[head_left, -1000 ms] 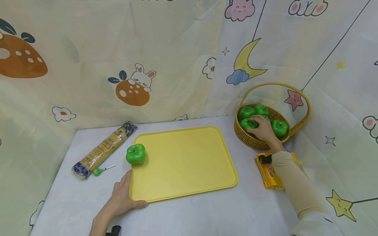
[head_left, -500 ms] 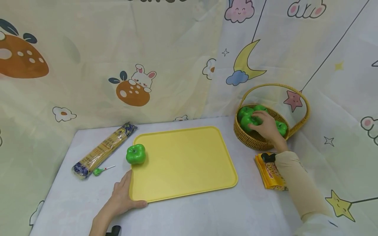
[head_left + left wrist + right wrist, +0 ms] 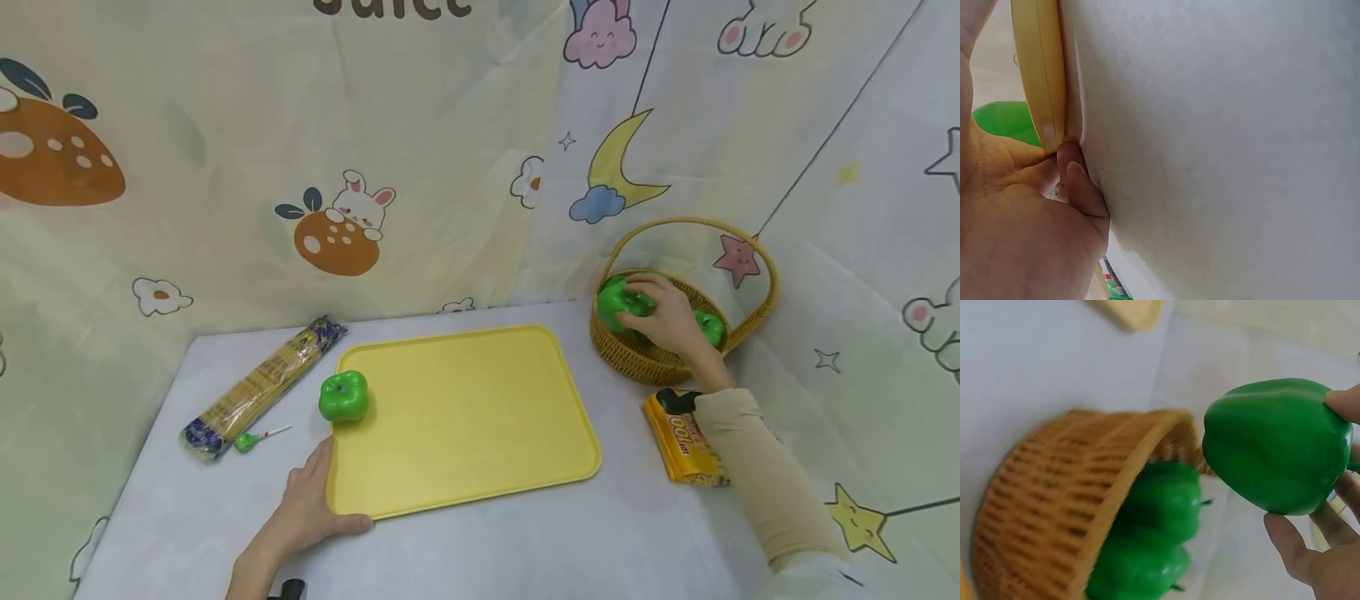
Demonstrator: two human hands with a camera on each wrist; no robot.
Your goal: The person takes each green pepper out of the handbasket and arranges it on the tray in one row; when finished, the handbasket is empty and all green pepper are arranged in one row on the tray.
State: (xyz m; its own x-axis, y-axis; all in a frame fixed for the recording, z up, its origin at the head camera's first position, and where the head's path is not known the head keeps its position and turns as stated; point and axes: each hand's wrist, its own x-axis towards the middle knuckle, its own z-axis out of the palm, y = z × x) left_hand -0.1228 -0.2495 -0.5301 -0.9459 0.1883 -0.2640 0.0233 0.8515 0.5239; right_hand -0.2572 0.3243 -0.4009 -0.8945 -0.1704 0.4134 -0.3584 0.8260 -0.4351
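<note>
At the near-left corner of the yellow tray (image 3: 465, 417), my left hand (image 3: 303, 504) rests its fingers along the left rim and its thumb along the front rim. A green bell pepper (image 3: 343, 396) sits by the tray's left edge, just beyond those fingers. My right hand (image 3: 671, 321) holds another green bell pepper (image 3: 1279, 447) above the wicker basket (image 3: 637, 362), fingers and thumb spread round it. Inside the basket, more green bell peppers (image 3: 1141, 562) show in the right wrist view.
A long clear packet of noodles (image 3: 262, 387) lies left of the tray, with a green lollipop (image 3: 246, 442) beside it. Under my right forearm is a yellow snack packet (image 3: 684, 442). The basket's tall handle (image 3: 765, 292) arches up, and a patterned cloth hangs behind.
My right hand has lifted the bell pepper from among the others in the basket and moved slightly up and left. The left hand and tray have stayed put; the head view has shifted slightly.
</note>
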